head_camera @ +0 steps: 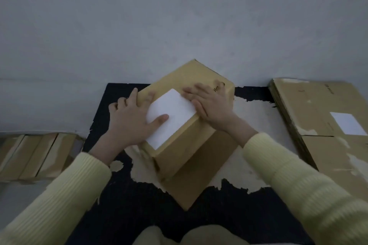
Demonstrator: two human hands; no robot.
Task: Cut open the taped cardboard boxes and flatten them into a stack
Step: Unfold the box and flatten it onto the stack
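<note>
A brown cardboard box [191,157] stands upright on a worn black mat [127,205], turned corner-on toward me. Its top bears a white label [171,117]. My left hand [129,119] lies on the box's left top edge, thumb on the label and fingers over the left side. My right hand [211,105] rests flat on the right part of the top, fingers straight, touching the label's edge. No cutting tool shows in either hand.
A stack of flattened cardboard [322,125] with a white label lies on the right, against the grey wall. More cardboard pieces [35,155] stand on edge at the left. My knees fill the bottom middle.
</note>
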